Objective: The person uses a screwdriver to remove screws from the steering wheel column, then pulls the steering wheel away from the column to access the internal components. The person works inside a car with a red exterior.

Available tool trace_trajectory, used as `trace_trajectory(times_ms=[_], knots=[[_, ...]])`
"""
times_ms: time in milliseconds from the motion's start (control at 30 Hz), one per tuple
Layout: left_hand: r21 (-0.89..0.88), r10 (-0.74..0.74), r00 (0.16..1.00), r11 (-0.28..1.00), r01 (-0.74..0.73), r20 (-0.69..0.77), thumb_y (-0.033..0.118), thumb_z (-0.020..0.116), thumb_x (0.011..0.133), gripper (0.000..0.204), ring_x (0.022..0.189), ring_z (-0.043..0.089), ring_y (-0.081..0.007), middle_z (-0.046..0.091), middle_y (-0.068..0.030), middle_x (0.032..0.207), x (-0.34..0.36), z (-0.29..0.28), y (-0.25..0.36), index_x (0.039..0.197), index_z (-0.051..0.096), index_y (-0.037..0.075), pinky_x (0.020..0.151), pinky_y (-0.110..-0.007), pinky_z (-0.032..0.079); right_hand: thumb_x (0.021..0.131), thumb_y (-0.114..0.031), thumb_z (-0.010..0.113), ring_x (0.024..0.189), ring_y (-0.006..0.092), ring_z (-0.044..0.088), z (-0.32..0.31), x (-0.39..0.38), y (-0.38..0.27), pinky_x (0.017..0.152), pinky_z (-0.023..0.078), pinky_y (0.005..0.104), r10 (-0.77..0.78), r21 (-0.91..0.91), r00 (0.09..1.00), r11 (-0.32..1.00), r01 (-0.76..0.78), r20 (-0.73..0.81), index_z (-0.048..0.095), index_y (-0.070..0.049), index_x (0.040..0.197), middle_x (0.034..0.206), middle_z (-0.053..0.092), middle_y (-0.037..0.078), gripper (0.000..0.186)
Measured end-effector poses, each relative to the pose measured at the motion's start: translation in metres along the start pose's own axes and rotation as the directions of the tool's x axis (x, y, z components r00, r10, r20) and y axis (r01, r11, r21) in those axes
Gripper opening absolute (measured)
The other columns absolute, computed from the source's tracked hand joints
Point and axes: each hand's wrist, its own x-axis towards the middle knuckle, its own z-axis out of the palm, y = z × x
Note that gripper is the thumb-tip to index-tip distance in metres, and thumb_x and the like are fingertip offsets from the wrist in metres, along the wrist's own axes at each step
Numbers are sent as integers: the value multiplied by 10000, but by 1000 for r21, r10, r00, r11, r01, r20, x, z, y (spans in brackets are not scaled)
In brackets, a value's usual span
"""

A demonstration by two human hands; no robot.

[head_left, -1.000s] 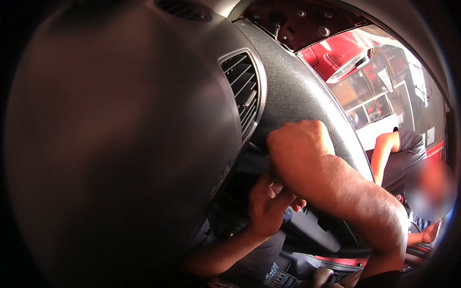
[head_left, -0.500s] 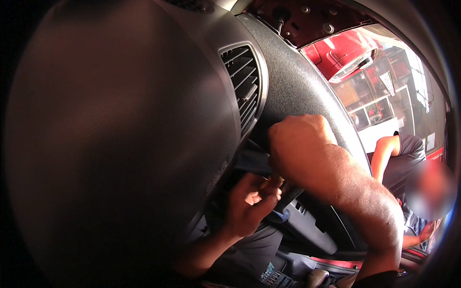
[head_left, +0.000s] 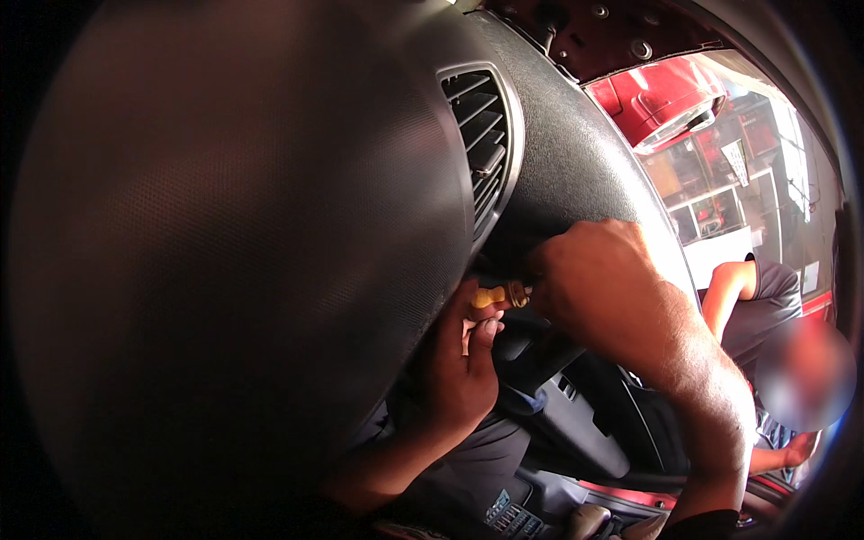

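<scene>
My left hand (head_left: 459, 378) reaches up beneath the edge of the dark dashboard (head_left: 360, 198). Its thumb and fingers are closed around a small tool with a yellow handle (head_left: 489, 296) and a ringed, brass-coloured end; its exact kind cannot be made out. That ringed end points at my right hand (head_left: 598, 270), which is curled beside it below the side air vent (head_left: 481, 135). The back of the right hand faces up and hides its fingertips, so whatever they grip does not show.
The car door panel (head_left: 576, 432) lies beyond my right forearm. A red door mirror (head_left: 657, 99) shows through the window. Outside, another person's arm (head_left: 731, 292) is bent near the car. Low down is a case of small tool pieces (head_left: 513, 517).
My left hand has risen toward the right hand, and the yellow handle now shows in its fingers. My right hand has shifted slightly right; the view has shifted a little.
</scene>
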Motion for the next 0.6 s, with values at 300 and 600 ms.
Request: trace_trajectory(times_ms=[300,600], knots=[[-22,69,996,997,-70,-56,77,477,1041,413,1001,621,-185,614,-119,1151,0,8,-8,1432,377,-15,922,-358,521,830,-220,653,717,348,681,0,-5,5,660,529,465,-48,-41,999,998,48,17,709,-69,881,695,660,158,169],[-52,81,996,995,-82,-30,85,465,1048,417,1061,637,-214,608,-166,1199,0,8,-4,1438,363,-23,952,-360,522,855,-196,621,740,342,673,4,-11,5,682,517,465,-42,-39,999,998,41,-23,684,-47,856,719,650,160,162]])
